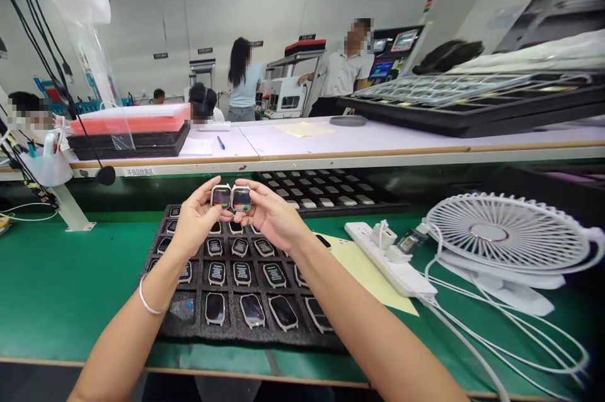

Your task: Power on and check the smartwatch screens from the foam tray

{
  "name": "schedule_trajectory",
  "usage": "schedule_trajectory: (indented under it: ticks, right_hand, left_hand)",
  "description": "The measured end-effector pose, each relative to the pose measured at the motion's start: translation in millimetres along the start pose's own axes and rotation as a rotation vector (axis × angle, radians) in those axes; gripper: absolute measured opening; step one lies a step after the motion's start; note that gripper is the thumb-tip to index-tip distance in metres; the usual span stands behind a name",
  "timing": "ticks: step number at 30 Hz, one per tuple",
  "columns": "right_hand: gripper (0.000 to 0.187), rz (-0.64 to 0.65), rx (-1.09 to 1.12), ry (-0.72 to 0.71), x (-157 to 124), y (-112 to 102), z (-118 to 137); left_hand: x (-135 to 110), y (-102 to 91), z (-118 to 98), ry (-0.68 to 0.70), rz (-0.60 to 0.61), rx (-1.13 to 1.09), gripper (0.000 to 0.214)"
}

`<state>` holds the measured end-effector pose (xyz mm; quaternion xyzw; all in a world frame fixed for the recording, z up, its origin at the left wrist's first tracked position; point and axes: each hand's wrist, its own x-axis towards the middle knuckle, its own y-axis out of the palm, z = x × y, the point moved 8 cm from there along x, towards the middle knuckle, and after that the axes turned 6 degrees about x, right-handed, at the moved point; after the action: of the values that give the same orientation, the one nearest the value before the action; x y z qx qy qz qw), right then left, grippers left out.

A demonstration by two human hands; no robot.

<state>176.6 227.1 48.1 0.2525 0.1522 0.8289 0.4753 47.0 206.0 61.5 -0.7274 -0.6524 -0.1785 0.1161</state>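
My left hand (198,218) grips one smartwatch case (221,196) by its edges, its screen lit and facing me. In my right hand (269,213) is a second smartwatch case (242,199), lit as well, held side by side with the first. Both are raised above a black foam tray (189,338). Rows of strapless watch cases lie in its pockets, such as one watch (242,274) with text on its screen. The front row, including a watch (252,310), has dark screens. My forearms hide part of the tray.
Right of the tray are a yellow sheet (373,276), a white power strip (392,263) and a white fan (510,232) with loose cables. Another filled tray (326,191) sits under the shelf (265,153). A co-worker (347,68) stands beyond, with several others.
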Motion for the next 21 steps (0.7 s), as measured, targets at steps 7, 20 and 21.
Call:
schedule_trajectory:
  ticks: [7,20,21]
  right_hand:
    - [0.031,0.119,-0.117,-0.241,19,39,74]
    - [0.046,0.223,-0.325,-0.36,8,70,127]
    - [0.046,0.226,-0.328,-0.365,7,71,129]
  left_hand:
    - [28,11.7,-68,0.253,0.035,0.017,0.064]
    - [37,22.2,-120,0.411,0.033,0.031,0.063]
    - [37,22.7,-122,0.416,0.033,0.028,0.063]
